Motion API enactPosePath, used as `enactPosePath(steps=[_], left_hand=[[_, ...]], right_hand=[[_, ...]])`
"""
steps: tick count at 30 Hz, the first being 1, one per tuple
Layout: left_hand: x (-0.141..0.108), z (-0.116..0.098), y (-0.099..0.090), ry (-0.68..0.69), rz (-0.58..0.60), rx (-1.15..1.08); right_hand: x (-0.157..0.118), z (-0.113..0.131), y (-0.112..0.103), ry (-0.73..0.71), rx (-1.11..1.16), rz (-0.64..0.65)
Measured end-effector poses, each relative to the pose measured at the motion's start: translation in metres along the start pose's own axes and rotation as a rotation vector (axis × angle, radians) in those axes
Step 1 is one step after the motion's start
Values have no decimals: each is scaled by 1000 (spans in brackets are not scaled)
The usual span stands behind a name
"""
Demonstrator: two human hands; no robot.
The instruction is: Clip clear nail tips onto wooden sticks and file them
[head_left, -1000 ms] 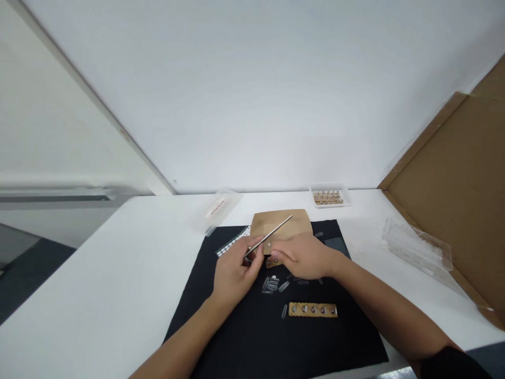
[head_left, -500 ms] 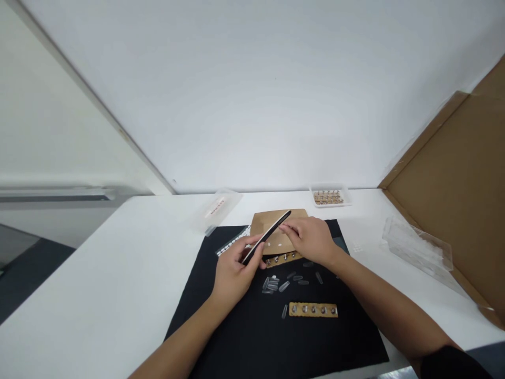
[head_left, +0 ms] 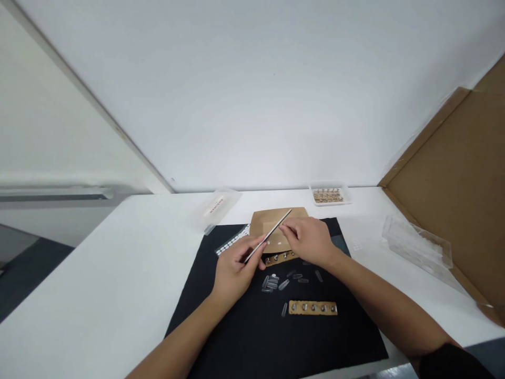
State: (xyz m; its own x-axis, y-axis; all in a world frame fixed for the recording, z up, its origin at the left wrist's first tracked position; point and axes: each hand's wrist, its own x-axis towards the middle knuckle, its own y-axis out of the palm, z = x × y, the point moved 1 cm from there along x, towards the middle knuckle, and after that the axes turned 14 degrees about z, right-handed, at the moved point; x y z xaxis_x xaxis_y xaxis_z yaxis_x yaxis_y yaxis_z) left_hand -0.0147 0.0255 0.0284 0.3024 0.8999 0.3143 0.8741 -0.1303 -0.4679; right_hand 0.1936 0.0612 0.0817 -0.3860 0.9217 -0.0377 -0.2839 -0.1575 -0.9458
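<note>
My left hand [head_left: 235,271] grips a thin flat strip [head_left: 276,225], white along its edge, which slants up to the right. Pinched fingers of my right hand [head_left: 310,239] are close beside the strip's upper part; whatever they hold is too small to make out. Behind both hands is a brown card [head_left: 260,220] with small white dots. Under it, partly covered, is a cork strip with metal studs [head_left: 281,258]. Several clear nail-shaped tips [head_left: 272,283] are scattered on the black mat [head_left: 244,337], and another studded cork strip [head_left: 313,308] lies nearer me.
A white box of studded strips [head_left: 329,195] stands by the wall. A translucent lid [head_left: 221,209] lies at the back left, near a sheet of white dots [head_left: 232,241]. Clear plastic boxes [head_left: 418,247] sit at the right, beside a large cardboard panel [head_left: 457,189].
The strip in my left hand has turned, so its dark face hardly shows and it looks thinner. Both hands have stayed almost in place.
</note>
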Motion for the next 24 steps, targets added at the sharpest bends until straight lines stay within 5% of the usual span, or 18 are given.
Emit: enactPosePath(steps=[24], left_hand=[[-1, -1, 0, -8, -17, -30]], right_hand=[[1, 6, 5, 99, -80, -49]])
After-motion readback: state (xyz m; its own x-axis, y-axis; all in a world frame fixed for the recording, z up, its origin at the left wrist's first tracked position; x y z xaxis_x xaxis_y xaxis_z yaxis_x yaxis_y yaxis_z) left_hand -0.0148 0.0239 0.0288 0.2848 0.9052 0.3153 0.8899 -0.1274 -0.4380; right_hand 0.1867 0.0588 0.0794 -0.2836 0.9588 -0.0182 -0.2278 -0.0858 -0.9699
